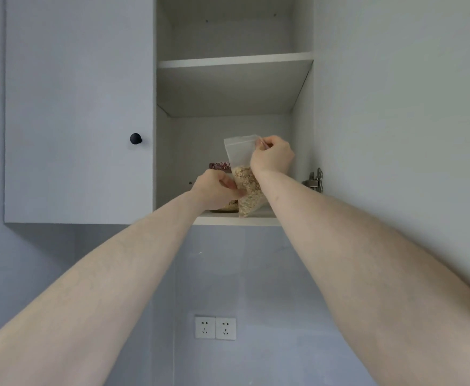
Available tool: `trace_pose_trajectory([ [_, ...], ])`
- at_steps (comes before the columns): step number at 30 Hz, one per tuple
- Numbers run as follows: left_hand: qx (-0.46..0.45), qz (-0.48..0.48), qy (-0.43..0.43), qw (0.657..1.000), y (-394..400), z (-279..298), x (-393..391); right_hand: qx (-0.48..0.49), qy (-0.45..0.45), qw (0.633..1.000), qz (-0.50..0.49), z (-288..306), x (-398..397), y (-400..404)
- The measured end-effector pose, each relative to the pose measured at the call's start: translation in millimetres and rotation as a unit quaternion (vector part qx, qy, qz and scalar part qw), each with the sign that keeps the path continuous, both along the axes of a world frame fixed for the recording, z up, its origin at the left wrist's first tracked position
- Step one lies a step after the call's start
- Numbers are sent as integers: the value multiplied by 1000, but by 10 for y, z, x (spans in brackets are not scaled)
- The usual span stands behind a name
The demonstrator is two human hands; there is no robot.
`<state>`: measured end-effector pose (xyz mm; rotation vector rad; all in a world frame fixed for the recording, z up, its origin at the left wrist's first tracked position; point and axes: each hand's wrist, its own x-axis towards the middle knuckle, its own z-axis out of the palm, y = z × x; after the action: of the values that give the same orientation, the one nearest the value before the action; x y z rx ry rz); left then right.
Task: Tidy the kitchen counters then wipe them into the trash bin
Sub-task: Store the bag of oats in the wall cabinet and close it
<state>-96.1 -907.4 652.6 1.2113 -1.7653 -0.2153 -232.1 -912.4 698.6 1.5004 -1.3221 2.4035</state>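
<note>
A clear zip bag of pale oat-like flakes [247,188] stands upright on the bottom shelf [228,220] of an open wall cabinet. My right hand [271,157] pinches the bag's top right corner. Lower down, my left hand [217,189] holds the bag's left side. Behind my left hand sits a jar with a dark red patterned lid [220,165], mostly hidden; its base shows pale contents.
An upper shelf [235,60] in the cabinet holds nothing visible. The left cabinet door [80,107] is closed, with a black knob [135,138]. A door hinge [314,181] sticks out at the right. Two wall sockets [215,327] sit below on the grey wall.
</note>
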Motion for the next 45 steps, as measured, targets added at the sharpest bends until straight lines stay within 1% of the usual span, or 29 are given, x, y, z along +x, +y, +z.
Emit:
trace_pose_trajectory([
  [4,-26,16,34,999,-192,-48,-70,-2,-26,999,25,-60,19,-154],
  [7,-45,47,44,997,-305,-67,-44,9,-19,999,32,-86,50,-221],
  [9,-66,64,64,994,-388,-97,2,21,-17,998,55,-111,101,-284],
  [12,-70,80,81,991,-511,-210,53,55,13,994,95,-229,148,-376],
  [14,-61,78,89,991,-593,-310,52,75,49,991,100,-350,117,-445],
  [18,-78,93,62,991,-682,-428,15,53,111,990,70,-605,37,-604],
  [21,-83,103,46,990,-709,-436,17,47,127,988,77,-684,24,-742],
  [23,-86,110,36,990,-713,-439,23,61,116,988,85,-672,3,-823],
  [26,-85,118,23,989,-692,-453,5,79,66,993,60,-657,-39,-920],
  [29,-88,130,5,988,-656,-483,-27,100,28,994,-21,-670,-50,-965],
  [31,-87,132,-6,987,-641,-503,-35,138,38,988,-50,-668,-65,-968],
  [34,-77,129,-11,989,-630,-502,-19,194,80,977,-27,-653,-122,-909],
  [38,-65,128,-10,990,-628,-482,-10,223,106,969,-27,-640,-120,-754],
  [43,-65,117,-14,991,-626,-484,6,198,98,975,-25,-697,-91,-588],
  [45,-72,107,-14,992,-602,-478,18,197,116,973,-27,-752,-90,-485],
])
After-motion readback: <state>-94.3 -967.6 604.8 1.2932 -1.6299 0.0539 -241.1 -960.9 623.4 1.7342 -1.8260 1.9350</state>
